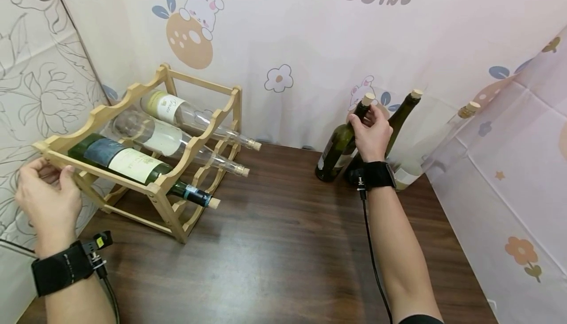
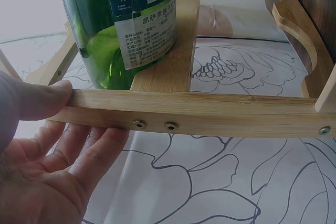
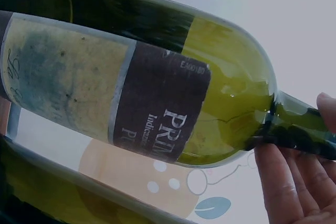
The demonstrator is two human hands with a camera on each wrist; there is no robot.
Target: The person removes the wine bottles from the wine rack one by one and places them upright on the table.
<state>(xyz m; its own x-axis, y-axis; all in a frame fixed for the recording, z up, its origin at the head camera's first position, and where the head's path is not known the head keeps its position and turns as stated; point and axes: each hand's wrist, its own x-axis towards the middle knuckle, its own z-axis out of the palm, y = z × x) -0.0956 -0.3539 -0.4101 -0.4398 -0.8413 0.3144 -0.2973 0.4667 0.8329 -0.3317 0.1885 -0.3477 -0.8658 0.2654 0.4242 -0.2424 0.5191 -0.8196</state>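
On the left, my left hand grips the near end rail of a wooden wine rack; the left wrist view shows the thumb on top and the fingers underneath. My right hand holds a corked green wine bottle by its neck, at the back right of the table. The bottle stands slightly tilted, and its dark and cream label shows in the right wrist view. Just behind the right hand is a second green bottle, partly hidden by hand and wrist.
A green bottle with a cream label and two clear bottles lie on the rack's top tier, corks facing right. Another clear corked bottle stands at far right. Printed curtains border the brown table.
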